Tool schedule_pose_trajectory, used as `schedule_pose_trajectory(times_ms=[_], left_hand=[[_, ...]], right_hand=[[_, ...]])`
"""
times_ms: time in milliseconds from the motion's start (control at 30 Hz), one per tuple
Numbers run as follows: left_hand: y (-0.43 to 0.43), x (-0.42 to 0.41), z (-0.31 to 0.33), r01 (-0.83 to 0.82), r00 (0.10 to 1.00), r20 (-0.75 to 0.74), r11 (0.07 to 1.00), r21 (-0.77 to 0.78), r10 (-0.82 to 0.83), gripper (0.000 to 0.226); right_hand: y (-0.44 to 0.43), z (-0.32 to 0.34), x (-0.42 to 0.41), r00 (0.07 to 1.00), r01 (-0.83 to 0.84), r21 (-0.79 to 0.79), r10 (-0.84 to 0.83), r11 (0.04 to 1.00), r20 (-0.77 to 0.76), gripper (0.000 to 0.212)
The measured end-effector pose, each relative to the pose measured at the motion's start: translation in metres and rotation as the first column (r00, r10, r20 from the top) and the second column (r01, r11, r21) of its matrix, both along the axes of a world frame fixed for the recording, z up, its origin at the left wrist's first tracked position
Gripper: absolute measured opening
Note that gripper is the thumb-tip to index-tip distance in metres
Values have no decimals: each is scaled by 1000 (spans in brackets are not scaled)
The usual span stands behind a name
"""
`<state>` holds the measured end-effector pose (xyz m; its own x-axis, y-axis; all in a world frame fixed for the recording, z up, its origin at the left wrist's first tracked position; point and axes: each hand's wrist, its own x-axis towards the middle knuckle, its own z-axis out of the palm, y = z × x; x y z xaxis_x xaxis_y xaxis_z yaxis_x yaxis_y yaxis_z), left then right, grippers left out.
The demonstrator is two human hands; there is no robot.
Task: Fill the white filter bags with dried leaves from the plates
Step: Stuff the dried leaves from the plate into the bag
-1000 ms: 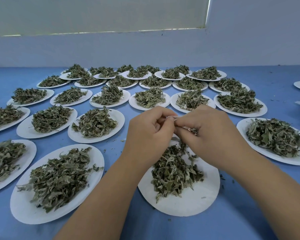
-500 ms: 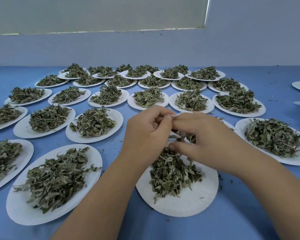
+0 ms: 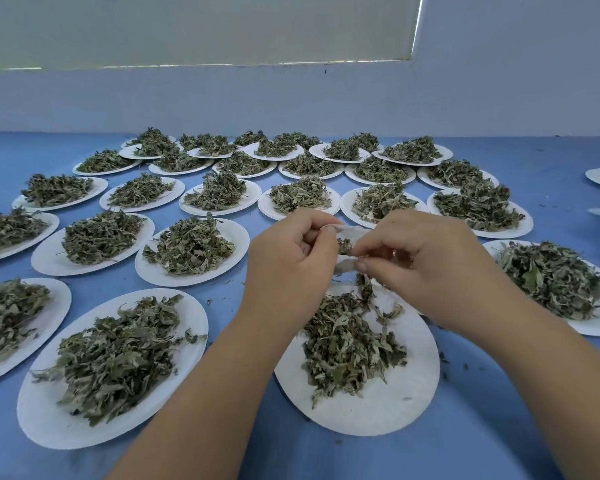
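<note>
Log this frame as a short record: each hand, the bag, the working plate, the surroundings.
left hand: grips the filter bag from its left side
right hand: pinches the bag's near edge, with dried leaves at its fingers
bag state: held in the air with leaves at its mouth; how full it is cannot be seen
near plate: directly below the hands, holds a loose leaf pile
surroundings: many other plates heaped with leaves on a blue table
</note>
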<state>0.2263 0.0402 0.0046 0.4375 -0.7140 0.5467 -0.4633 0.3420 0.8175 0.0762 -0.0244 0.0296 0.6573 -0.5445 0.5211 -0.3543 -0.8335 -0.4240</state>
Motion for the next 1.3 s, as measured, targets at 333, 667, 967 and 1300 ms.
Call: schedule_pose_trajectory(times_ms=[333,667,967,1300], left_hand=[[-1,-1,-1,34,999,36,999,-12,-34,17],[0,-3,-1,33,995,96,999,17,-35,20],[2,-4,2,18,999,50,1000,25,-20,23],[4,-2,4,59,997,-50,997,39,-57,20]], right_hand=[[0,0,3,998,-6,-29,8,1000,55,13],[-4,-5,8,999,37,-203,-38,979,-1,7],[2,-1,6,998,57,-229,-46,972,50,5],[5,-1,3,994,-65,-173,49,983,-95,42]])
